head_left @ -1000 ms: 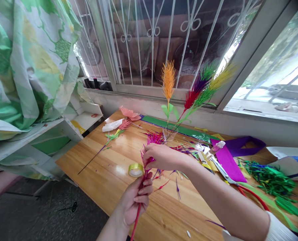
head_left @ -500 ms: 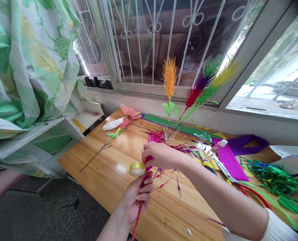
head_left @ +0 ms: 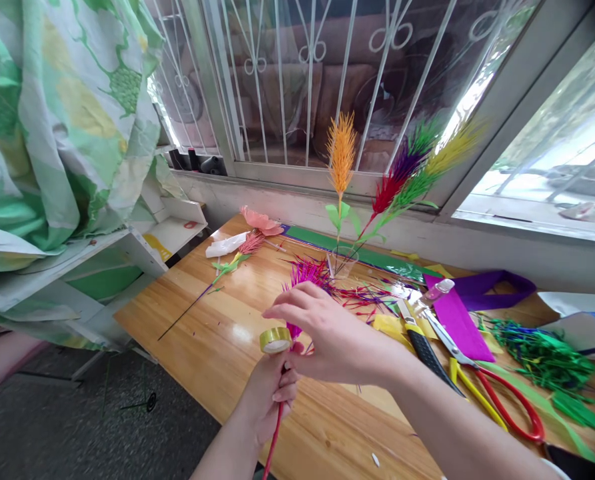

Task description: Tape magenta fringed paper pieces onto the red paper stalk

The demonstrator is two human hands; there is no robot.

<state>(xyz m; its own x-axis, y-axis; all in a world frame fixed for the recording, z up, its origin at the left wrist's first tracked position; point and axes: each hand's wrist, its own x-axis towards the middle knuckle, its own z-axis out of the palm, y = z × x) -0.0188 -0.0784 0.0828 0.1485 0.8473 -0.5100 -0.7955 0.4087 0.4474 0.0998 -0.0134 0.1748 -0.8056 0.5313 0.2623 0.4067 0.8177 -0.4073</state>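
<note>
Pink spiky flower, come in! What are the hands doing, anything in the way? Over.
Left hand closed round red stem; right hand open by spiky pink head, partly hiding it. Yellow tape roll close beside stem; scissors apart from both hands.

Over at ten o'clock the curtain (head_left: 67,133) is patterned green, white and yellow, the plume (head_left: 341,153) at one orange, the tape (head_left: 276,333) at six yellow, the stem (head_left: 274,437) there red.

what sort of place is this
Probably a craft workspace, judging by the red-handled metal scissors, the tangled pile of shiny green strips and the round yellow tape roll.
</note>
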